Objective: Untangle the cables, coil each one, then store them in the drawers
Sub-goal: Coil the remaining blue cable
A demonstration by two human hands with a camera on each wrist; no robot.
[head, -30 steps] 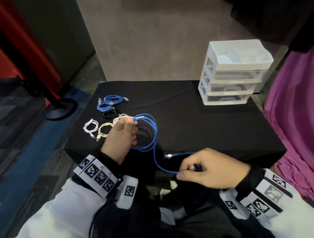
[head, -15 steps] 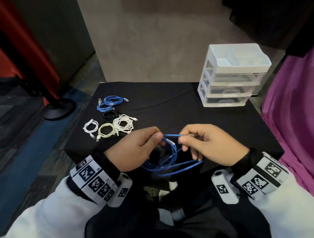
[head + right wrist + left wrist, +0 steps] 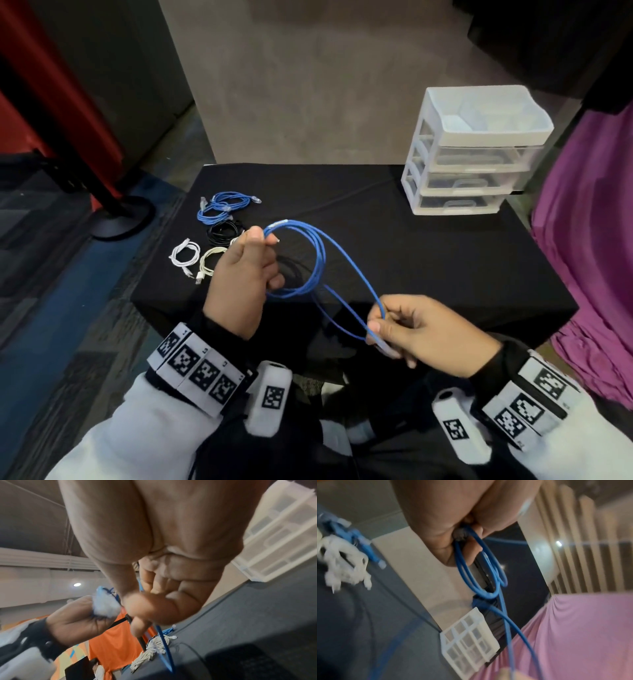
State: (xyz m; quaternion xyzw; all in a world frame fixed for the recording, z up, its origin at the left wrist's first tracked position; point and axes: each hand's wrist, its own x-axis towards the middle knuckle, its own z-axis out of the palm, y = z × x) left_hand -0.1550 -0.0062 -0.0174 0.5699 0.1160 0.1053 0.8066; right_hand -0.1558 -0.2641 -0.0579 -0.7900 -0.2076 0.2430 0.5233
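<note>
- head view: the left hand (image 3: 245, 284) is curled round several loops of the blue cable (image 3: 317, 260), held up over the tabletop (image 3: 428, 260), a pale connector poking out above the thumb. the right hand (image 3: 416, 330) pinches a further loop of the same cable between thumb and forefinger, low and near the tabletop's front edge.
- on the tabletop left of the left hand lie coiled cables: a blue one (image 3: 222, 205), a black one (image 3: 224, 230), a white one (image 3: 185, 255) and a cream one (image 3: 209, 262). the white drawer unit (image 3: 472, 150) stands at the far right corner, its 3 drawers closed.
- left wrist view: blurred; fingers (image 3: 443, 550) close round the blue loops (image 3: 488, 573), which hang down, with 2 strands running on toward the bottom edge.
- right wrist view: thumb and fingers (image 3: 150, 609) clamp the blue strand (image 3: 163, 642); the left hand (image 3: 77, 619) opposite holds the pale connector.
</note>
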